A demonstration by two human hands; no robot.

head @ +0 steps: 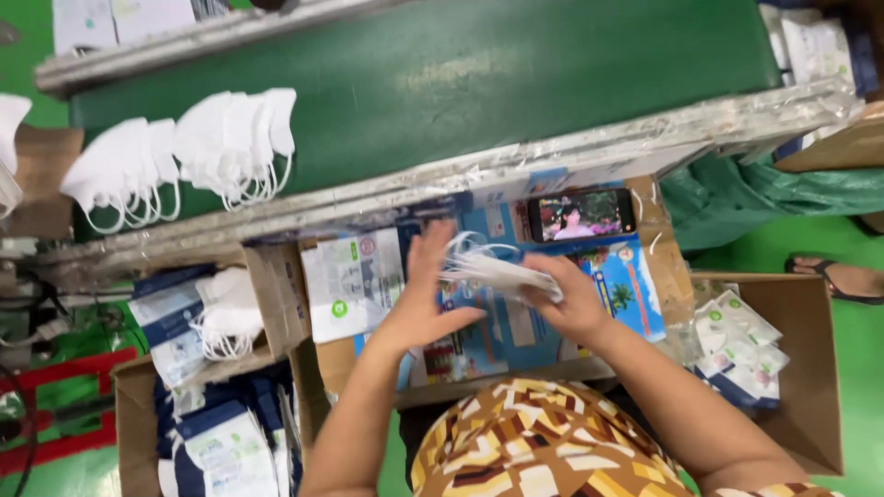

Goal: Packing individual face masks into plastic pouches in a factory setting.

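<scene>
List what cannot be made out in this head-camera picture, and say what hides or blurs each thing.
- Masks in the hands: motion-blurred, so their count is unclear.
- Right hand: its fingertips are hidden under the masks.
- Left hand: blurred; its contact with the masks is uncertain.
- Phone screen: too small to read.
- Box of packets: cut off by the person's arm.
- Foot: cut by the right edge.

A green conveyor belt (479,74) crosses the top, with two bunches of white face masks (184,152) lying on it toward ten o'clock. Below its metal rail sits a small work surface (516,345) covered with a blue printed sheet; a phone (582,214) lies at its one o'clock edge, and a white packet (350,281) at nine o'clock.
</scene>
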